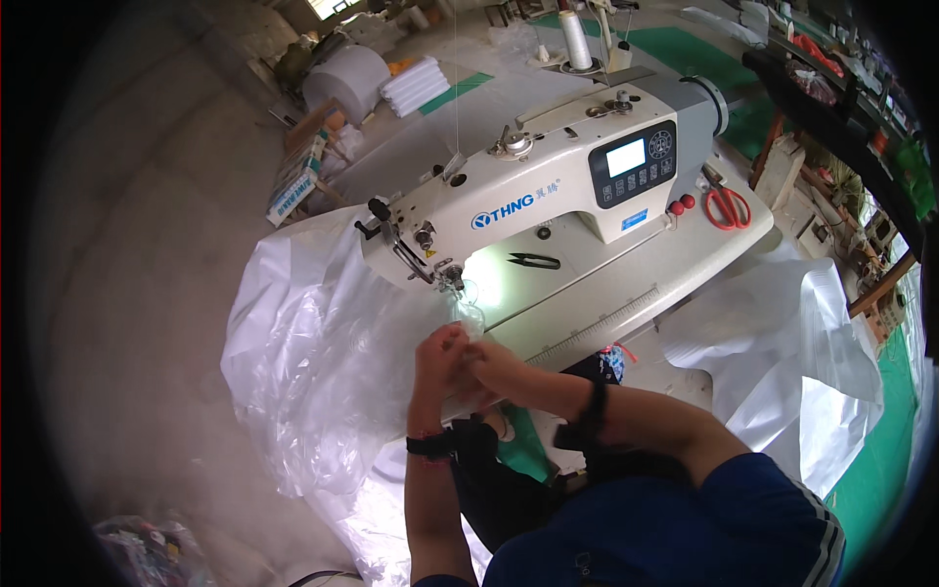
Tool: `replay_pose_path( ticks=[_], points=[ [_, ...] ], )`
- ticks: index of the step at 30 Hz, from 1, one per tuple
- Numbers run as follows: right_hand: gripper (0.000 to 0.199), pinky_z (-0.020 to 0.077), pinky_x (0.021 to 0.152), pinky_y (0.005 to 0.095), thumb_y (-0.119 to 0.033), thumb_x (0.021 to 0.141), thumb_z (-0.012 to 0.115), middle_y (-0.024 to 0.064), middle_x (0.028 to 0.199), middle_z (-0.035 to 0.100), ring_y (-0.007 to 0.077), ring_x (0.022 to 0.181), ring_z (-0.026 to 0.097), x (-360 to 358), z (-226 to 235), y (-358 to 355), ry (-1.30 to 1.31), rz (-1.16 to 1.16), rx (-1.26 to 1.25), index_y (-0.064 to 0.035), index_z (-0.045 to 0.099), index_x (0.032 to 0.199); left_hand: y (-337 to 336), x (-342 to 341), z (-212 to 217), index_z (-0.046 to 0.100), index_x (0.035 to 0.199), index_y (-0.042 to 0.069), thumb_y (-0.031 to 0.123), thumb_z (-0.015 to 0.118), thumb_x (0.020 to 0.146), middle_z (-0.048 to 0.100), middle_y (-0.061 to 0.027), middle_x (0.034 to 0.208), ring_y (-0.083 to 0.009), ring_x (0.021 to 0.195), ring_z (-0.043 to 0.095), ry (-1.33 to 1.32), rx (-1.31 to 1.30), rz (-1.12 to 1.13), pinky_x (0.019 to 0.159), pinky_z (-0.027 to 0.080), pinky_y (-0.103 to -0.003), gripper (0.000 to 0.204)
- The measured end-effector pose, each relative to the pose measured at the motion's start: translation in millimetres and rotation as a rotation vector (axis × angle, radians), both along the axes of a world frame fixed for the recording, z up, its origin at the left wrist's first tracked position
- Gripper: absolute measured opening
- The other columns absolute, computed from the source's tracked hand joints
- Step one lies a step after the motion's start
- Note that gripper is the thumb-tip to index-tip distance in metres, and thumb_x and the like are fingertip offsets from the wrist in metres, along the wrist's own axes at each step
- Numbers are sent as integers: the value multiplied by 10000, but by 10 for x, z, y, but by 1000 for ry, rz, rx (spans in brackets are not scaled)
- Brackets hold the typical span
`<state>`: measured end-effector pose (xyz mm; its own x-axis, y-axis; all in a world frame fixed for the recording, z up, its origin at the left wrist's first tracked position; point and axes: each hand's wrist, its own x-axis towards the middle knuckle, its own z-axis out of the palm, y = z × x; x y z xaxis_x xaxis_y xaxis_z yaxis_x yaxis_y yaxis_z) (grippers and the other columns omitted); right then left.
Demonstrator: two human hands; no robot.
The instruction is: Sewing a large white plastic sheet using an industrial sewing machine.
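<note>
A white sewing machine stands in front of me, its lamp lighting the needle area. Just below the needle, my left hand is closed, its fingertips pinching the edge of a translucent white plastic sheet. My right hand meets it from the right, fingers also closed at the plastic; the exact grip is partly hidden where the hands overlap. From the machine bed the sheet hangs down to the left in wrinkled folds. Black thread snips lie on the bed under the machine's arm.
Red-handled scissors and two red balls are at the bed's right end. More white plastic sheeting hangs at the right. A thread cone stands behind the machine. Stacked white bundles and a large roll lie farther back.
</note>
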<state>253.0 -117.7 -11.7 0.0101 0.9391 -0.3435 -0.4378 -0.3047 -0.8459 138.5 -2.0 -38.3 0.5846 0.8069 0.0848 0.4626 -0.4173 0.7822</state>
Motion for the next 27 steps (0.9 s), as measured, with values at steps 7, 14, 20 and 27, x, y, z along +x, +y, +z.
replay_pose_path(
  ticks=[7,14,20,27],
  points=[
    [474,487,723,421,-386,816,581,215,831,634,356,820,626,812,-131,211,-1079,-238,182,22,555,1057,-374,265,62,679,963,103,149,625,773,622,-79,1082,-280,974,559,62,531,-12,838,470,-381,202],
    [361,487,696,462,-343,841,541,181,834,647,340,821,632,572,-107,584,-1344,8,180,-10,566,977,-443,245,-8,678,887,102,165,587,793,603,-78,1048,-305,901,543,271,719,-16,792,452,-420,145],
    [245,492,693,449,-165,793,550,174,848,645,346,832,629,600,-253,646,-1383,25,157,-22,551,992,-399,157,-74,678,854,63,167,597,803,631,-99,967,-290,861,587,-44,657,4,763,471,-390,141],
    [216,483,731,421,-211,755,601,183,815,646,331,816,626,717,-356,557,-1206,-38,230,-26,630,861,-116,320,208,661,846,55,260,624,782,642,-144,845,-316,830,614,137,115,161,715,469,-388,218]
  ],
)
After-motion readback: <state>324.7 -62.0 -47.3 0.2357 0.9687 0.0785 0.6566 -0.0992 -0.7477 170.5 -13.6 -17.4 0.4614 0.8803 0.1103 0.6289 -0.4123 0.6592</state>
